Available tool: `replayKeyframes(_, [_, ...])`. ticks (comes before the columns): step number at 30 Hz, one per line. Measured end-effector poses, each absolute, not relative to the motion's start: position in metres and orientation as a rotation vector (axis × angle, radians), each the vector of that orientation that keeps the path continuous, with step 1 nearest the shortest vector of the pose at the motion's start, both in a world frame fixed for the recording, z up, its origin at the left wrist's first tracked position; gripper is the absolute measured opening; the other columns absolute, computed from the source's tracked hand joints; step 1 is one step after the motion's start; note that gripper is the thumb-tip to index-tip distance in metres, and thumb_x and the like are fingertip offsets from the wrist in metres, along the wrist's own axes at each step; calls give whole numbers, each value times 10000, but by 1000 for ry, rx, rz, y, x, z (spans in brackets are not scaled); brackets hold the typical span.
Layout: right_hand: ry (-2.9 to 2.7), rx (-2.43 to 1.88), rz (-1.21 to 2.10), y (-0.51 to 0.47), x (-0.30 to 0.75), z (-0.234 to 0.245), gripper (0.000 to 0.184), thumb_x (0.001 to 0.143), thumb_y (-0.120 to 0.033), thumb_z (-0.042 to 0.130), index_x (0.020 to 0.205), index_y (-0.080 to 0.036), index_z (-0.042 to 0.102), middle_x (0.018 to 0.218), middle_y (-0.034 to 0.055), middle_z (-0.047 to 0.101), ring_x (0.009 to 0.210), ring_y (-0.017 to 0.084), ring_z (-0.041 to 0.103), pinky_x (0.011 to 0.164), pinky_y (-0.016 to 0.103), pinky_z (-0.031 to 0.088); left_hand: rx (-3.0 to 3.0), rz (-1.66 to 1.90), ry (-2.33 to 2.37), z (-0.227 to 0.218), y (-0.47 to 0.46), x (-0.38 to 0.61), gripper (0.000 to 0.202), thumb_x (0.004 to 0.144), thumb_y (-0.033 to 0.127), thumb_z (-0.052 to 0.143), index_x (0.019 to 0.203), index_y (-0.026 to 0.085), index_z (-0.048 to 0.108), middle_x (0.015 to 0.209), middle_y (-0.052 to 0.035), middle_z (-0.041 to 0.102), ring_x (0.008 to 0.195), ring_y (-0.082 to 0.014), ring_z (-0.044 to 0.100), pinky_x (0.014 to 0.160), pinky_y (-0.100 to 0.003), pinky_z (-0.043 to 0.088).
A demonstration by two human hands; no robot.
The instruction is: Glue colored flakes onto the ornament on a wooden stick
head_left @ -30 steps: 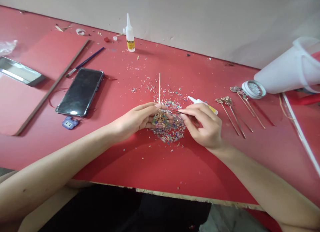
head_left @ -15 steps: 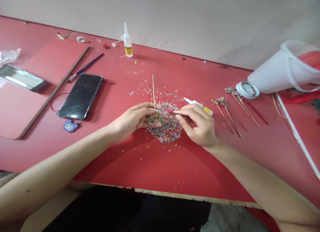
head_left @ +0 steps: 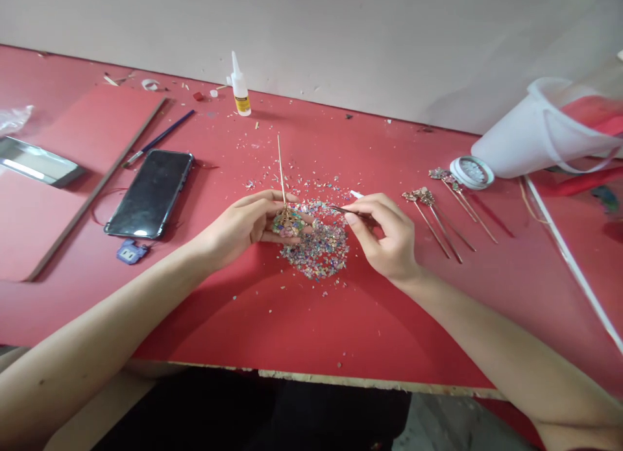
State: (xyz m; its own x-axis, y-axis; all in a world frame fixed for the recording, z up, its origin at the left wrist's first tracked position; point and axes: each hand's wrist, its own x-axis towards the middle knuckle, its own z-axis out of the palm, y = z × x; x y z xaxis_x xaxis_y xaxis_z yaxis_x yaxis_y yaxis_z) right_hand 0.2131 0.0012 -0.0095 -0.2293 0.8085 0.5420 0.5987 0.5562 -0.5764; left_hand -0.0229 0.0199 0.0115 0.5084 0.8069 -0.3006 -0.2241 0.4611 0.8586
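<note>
My left hand is closed on a gold hairpin, whose ornate head carries colourful pieces and whose thin stem points up and away from me. In my right hand, pinched between thumb and fingers, are dark tweezers. Their tip lies to the right of the hairpin's head, apart from it; whether it grips a chip is too small to tell. Under and between both hands spreads a pile of small multicoloured chips on the red table. Behind the right hand only the white nozzle of a glue bottle shows.
Several finished-looking hairpins lie at the right beside a white lid and a tipped white bucket. An upright glue bottle stands at the back. Leftward are a phone, a paintbrush and a red board.
My left hand has drawn the hairpin slightly left, and the gap between it and the tweezers has widened. The right hand now covers most of the lying glue bottle. The view has shifted a little.
</note>
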Motion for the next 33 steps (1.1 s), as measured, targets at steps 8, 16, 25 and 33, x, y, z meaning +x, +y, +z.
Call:
replayKeyframes(8, [-1907, -1171, 273, 8, 224, -10, 104, 845, -182, 567, 921, -187, 639, 849, 28, 583, 654, 91, 519, 555, 241, 437, 896, 718, 881, 16, 24, -26, 228, 906, 200, 420, 1092, 131, 533, 953, -125, 704, 896, -246, 689, 788, -404, 574])
replayKeyframes(16, [-2142, -1092, 241, 8, 224, -14, 138, 846, -176, 563, 968, -198, 624, 888, 33, 606, 747, 116, 577, 657, 263, 491, 978, 807, 899, 13, 36, -38, 300, 917, 280, 427, 1123, 100, 551, 880, -122, 709, 886, -246, 691, 871, -442, 534])
replayKeyframes(25, [-2464, -924, 173, 9, 226, -20, 171, 864, -175, 542, 1008, -205, 629, 928, 32, 636, 823, 127, 605, 719, 275, 495, 991, 823, 969, 12, 39, -37, 319, 910, 288, 432, 1143, 96, 534, 892, -130, 709, 871, -243, 691, 858, -431, 538])
replayKeyframes(33, [-2406, -1040, 231, 11, 226, -18, 155, 867, -187, 530, 987, -192, 628, 924, 42, 631, 818, 134, 601, 734, 292, 498, 1010, 802, 966, 9, 41, -40, 330, 910, 309, 418, 1149, 115, 536, 921, -131, 710, 869, -225, 692, 811, -381, 560])
